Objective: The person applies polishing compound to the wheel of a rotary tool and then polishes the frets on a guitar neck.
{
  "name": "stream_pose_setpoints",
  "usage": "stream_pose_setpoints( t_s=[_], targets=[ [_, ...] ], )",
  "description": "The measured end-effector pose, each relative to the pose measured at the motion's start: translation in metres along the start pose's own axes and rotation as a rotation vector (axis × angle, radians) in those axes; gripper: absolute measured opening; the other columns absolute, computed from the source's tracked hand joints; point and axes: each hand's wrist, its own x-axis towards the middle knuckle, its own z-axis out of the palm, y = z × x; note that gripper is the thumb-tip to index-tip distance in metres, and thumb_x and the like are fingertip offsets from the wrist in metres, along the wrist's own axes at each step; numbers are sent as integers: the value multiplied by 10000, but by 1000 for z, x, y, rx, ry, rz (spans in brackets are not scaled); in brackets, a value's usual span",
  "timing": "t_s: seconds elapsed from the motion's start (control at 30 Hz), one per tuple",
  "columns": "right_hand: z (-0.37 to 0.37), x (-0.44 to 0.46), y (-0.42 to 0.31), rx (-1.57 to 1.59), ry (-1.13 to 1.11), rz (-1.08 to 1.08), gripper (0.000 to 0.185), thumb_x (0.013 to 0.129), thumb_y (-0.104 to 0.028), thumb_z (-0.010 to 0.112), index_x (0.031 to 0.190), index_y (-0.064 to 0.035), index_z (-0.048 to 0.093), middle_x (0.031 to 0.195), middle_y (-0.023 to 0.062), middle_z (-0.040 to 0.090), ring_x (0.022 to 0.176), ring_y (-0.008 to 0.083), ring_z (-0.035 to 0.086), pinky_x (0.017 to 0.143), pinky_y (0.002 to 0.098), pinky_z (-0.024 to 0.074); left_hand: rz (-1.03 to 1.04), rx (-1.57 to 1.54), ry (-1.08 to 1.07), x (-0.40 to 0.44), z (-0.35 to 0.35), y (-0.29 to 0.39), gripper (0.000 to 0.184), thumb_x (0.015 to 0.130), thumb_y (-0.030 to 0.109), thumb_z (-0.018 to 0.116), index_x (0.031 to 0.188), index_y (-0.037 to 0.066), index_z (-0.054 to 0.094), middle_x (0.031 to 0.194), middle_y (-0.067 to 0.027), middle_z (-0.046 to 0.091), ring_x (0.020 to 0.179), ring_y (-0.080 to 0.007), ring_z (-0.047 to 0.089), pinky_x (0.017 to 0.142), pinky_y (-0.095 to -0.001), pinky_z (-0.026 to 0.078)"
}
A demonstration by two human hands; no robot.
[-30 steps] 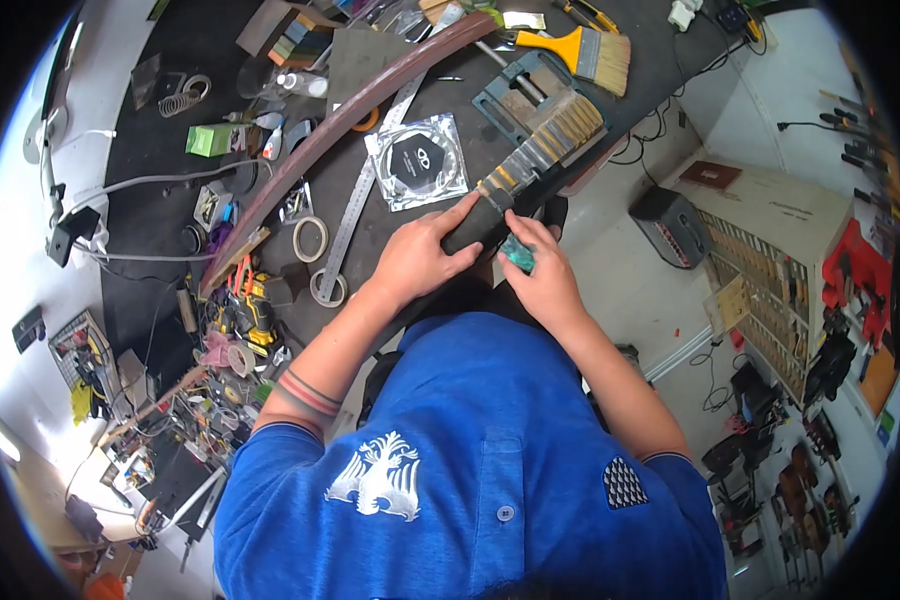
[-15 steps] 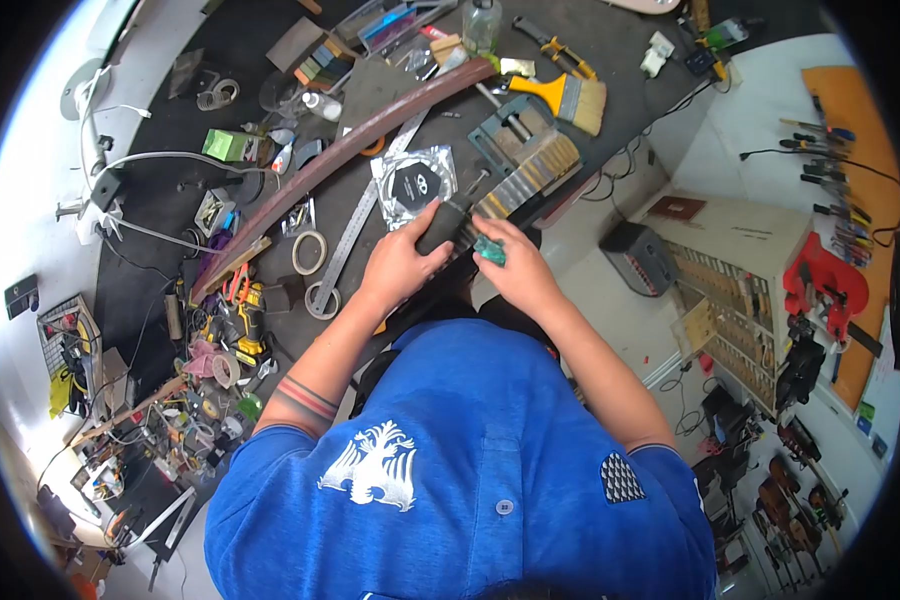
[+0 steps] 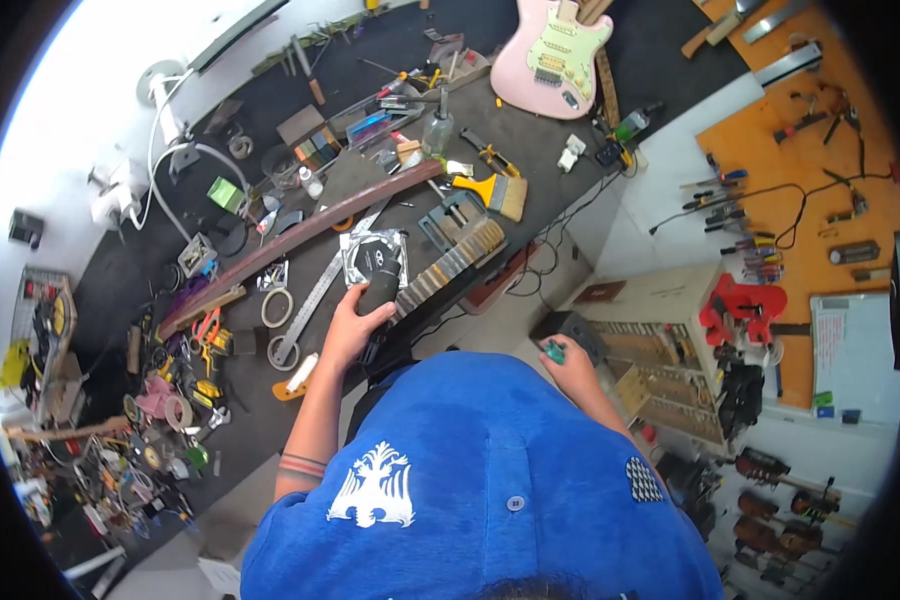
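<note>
My left hand (image 3: 347, 330) is closed around a dark, rounded piece (image 3: 381, 288) at the front edge of the workbench. This piece sits at the near end of a long strip (image 3: 452, 268) banded light and dark, possibly a fretted guitar neck, which runs up to a grey-green vise (image 3: 454, 222). My right hand (image 3: 576, 372) is off to the right, away from the bench, with its fingers closed on a small crumpled-looking green thing (image 3: 554, 351). A foil-like packet (image 3: 362, 262) with a black label lies just beyond my left hand.
A steel ruler (image 3: 320, 290), tape rolls (image 3: 278, 308) and a long reddish-brown wooden strip (image 3: 320, 222) lie on the bench. A yellow-handled brush (image 3: 498, 193) rests beyond the vise. At the back lies a pink guitar body (image 3: 530, 75). A drawer cabinet (image 3: 660, 350) stands to the right.
My right hand has left the banded strip and moved right, carrying the green thing. My left hand stays on the dark piece. The view has shifted, bringing the whole pink guitar body into sight.
</note>
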Motion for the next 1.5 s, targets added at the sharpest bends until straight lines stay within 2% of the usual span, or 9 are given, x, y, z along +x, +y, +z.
stream_pose_setpoints(
  t_s=[0.23, 0.33, 0.43, 0.73, 0.8, 1.07, 1.17, 1.27, 1.5],
  targets=[
    [-33, 24, 33, 2, -44, -42, 312, 1039, -242, 848, 1251, -25, 773, 1289, 200, 807, 1207, 448, 778, 1042, 488, 608, 89, 32, 99, -46, 20, -2, 830, 964, 381, 971, 1628, 36, 613, 1358, -209, 804, 1250, -286, 762, 1102, -435, 586],
    [-15, 42, 29, 67, -58, -113, 325, 1049, -256, 839, 1260, -19, 771, 1291, 206, 797, 1208, 462, 768, 1040, 498, 603, 39, 5, 71, -57, 26, 10, 798, 967, 371, 954, 1604, 34, 611, 1349, -218, 807, 1235, -295, 773, 1092, -444, 593],
    [20, 57, 7, 102, -112, -196, 331, 1057, -259, 827, 1280, -20, 772, 1296, 203, 781, 1209, 467, 757, 1043, 496, 600, 60, 242, 110, -46, 28, 4, 799, 953, 372, 941, 1590, 27, 606, 1365, -271, 808, 1241, -354, 797, 1102, -461, 601],
    [119, 61, -98, 333, -103, -234, 407, 1070, -153, 794, 1467, -62, 773, 1379, 150, 757, 1299, 401, 747, 1132, 455, 589, 38, 589, -174, 19, 18, 24, 867, 990, 472, 930, 1672, 50, 600, 1461, -323, 796, 1351, -454, 798, 1141, -489, 603],
    [140, 63, -109, 393, -53, -232, 432, 1072, -132, 790, 1497, -60, 763, 1405, 148, 757, 1316, 395, 747, 1144, 445, 585, 113, 624, -216, 34, 18, 11, 827, 1011, 461, 896, 1681, 61, 620, 1325, -330, 837, 1255, -487, 821, 1088, -522, 633],
    [183, 83, -120, 565, 13, -120, 600, 1073, -92, 801, 1659, -78, 673, 1553, 152, 698, 1392, 360, 730, 1191, 425, 573, 70, 654, -329, 63, 30, 11, 822, 1033, 477, 891, 1698, 68, 633, 1342, -321, 833, 1263, -475, 815, 1089, -520, 631],
    [186, 86, -117, 529, -19, -136, 667, 1071, -21, 799, 1715, -59, 627, 1569, 146, 676, 1398, 283, 741, 1200, 404, 581, 69, 667, -330, 66, 34, 13, 827, 1040, 409, 916, 1725, 57, 614, 1354, -293, 848, 1249, -401, 850, 1083, -461, 631],
    [185, 85, -119, 517, -33, -184, 684, 1058, -67, 813, 1716, -104, 631, 1631, 153, 667, 1419, 380, 717, 1188, 423, 582, 18, 691, -363, 67, 38, 24, 852, 1037, 483, 890, 1740, 93, 609, 1386, -303, 821, 1273, -475, 800, 1099, -517, 622],
    [193, 90, -116, 537, -32, -167, 703, 1048, -52, 807, 1724, -106, 620, 1635, 159, 665, 1445, 396, 703, 1192, 435, 582, 9, 713, -348, 68, 41, 24, 837, 1035, 485, 886, 1743, 126, 620, 1377, -289, 827, 1259, -464, 805, 1088, -517, 626]
  ],
)
